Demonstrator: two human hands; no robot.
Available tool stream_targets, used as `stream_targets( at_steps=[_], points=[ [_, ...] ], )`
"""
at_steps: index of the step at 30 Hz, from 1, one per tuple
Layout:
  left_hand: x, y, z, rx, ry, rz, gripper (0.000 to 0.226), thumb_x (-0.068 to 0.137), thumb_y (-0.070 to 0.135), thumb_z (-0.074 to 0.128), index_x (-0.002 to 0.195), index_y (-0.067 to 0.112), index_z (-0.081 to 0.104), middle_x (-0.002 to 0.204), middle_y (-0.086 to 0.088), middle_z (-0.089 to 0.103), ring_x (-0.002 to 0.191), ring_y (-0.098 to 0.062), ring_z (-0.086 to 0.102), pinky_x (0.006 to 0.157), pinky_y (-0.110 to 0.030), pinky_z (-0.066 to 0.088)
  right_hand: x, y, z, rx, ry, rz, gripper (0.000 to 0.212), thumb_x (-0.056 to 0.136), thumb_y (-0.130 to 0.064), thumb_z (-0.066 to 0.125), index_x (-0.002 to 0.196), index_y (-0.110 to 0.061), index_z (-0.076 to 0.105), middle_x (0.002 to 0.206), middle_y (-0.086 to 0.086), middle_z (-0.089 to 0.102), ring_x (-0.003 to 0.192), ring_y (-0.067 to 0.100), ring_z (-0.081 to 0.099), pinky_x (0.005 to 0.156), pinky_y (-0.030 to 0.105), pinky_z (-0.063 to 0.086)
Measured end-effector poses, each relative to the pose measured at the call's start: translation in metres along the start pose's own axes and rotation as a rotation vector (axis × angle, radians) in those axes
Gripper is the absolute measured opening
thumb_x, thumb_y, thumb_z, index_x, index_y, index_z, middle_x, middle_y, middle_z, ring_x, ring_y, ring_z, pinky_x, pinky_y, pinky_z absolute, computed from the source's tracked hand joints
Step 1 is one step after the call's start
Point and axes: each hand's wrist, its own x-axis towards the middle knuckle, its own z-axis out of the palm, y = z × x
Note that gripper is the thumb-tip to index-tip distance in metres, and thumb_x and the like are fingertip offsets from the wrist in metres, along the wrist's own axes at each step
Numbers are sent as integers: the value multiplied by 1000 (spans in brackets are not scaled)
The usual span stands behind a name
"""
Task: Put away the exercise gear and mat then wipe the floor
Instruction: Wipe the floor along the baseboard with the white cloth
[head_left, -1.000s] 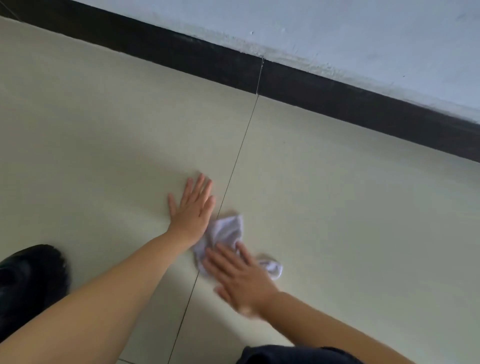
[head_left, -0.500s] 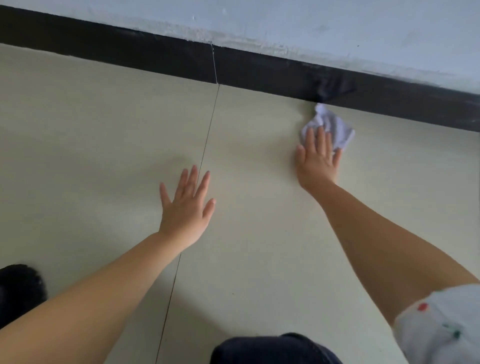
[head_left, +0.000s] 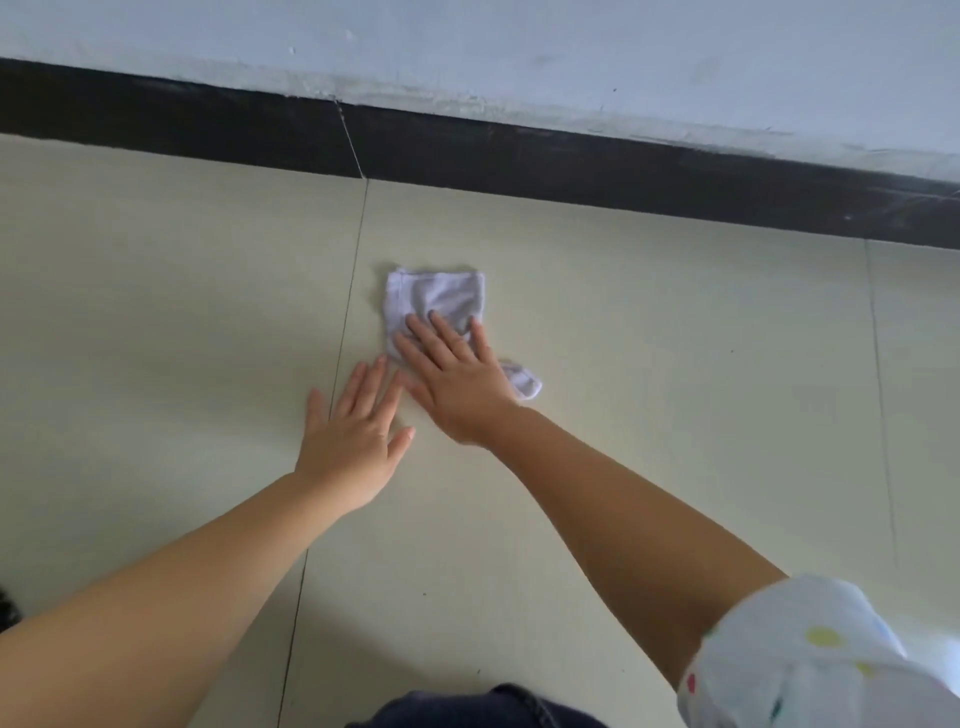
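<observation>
Wiping the floor (head_left: 649, 415) by the wall – both palms down.

Right hand (head_left: 457, 379) lies flat with fingers straight, pressing on a small white cloth (head_left: 436, 299); most of the cloth sticks out past the fingertips, one corner poking out beside the wrist. Left hand (head_left: 353, 434) is just beside it, fingers spread wide on bare tile, holding nothing – a tile seam runs under it. Black baseboard (head_left: 571, 166) sits well beyond both hands.

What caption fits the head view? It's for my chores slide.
Right hand presses a white cloth flat on the tiled floor; left hand rests alongside.
</observation>
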Motion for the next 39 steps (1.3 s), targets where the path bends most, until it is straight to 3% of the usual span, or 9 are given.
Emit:
stream_targets(
  at_steps=[4, 10, 14, 16, 20, 25, 27, 35, 39],
  points=[
    [2, 1, -8, 36, -76, -5, 64, 99, 51, 14, 149, 26, -18, 155, 4, -28, 145, -14, -19, 115, -53, 1, 9, 53, -16, 26, 53, 60, 51, 103, -39, 16, 151, -32, 2, 160, -6, -5, 147, 14, -6, 116, 41, -8],
    [1, 4, 3, -28, -26, -16, 69, 98, 50, 21, 149, 23, -16, 154, 3, -29, 145, -16, -19, 116, -50, 1, -103, 200, -13, 274, 273, 881, 52, 102, -37, 19, 152, -28, 5, 161, -3, -3, 147, 15, -5, 117, 43, -5],
    [3, 1, -2, 8, -60, -7, 69, 98, 51, 19, 148, 24, -19, 154, 2, -31, 145, -17, -19, 117, -50, 5, -143, 191, 12, 452, 371, 1386, 55, 101, -39, 19, 153, -24, 6, 161, 1, -1, 148, 20, -3, 116, 47, -4],
    [4, 0, -7, -4, -89, -5, 64, 100, 47, 17, 148, 25, -18, 154, 3, -29, 145, -16, -19, 117, -48, 6, -132, 139, 29, 403, 381, 1291, 59, 97, -38, 23, 151, -16, 16, 160, 9, 11, 147, 27, 7, 116, 52, 3],
    [4, 0, -17, -93, -93, 14, 55, 103, 31, 18, 152, 24, -5, 158, 4, -19, 147, -14, -12, 117, -47, 10, -118, -9, 68, 116, 274, 586, 62, 87, -40, 31, 141, -11, 42, 148, 11, 41, 138, 29, 35, 108, 53, 26],
    [8, 2, -23, -134, -158, -6, 54, 103, 31, 18, 152, 25, -5, 157, 6, -21, 146, -13, -13, 117, -47, 9, -129, -61, 81, -7, 105, 35, 53, 102, -42, 9, 147, -22, 28, 153, 0, 30, 144, 21, 21, 113, 47, 10],
    [6, 2, -22, -139, -156, -4, 54, 103, 33, 19, 152, 25, -4, 158, 6, -20, 147, -14, -12, 117, -46, 9, -137, -19, 79, -21, 126, 104, 50, 99, -41, 20, 145, -23, 28, 151, -1, 36, 140, 19, 27, 113, 43, 10],
    [-17, -10, -1, 16, 40, 47, 55, 102, 27, 20, 152, 19, 1, 159, -7, -15, 148, -20, -4, 116, -37, 16, -191, 131, 46, 489, 328, 1301, 57, 100, -38, 23, 152, -20, 10, 161, 5, 3, 148, 24, 1, 117, 52, 3],
    [-30, -10, 10, -3, 80, 3, 56, 100, 25, 28, 152, 21, 8, 160, -6, -8, 148, -20, -1, 116, -45, 14, -144, 42, 64, 213, 366, 978, 66, 83, -40, 33, 134, -3, 50, 139, 20, 49, 129, 38, 47, 102, 61, 34]
  ],
)
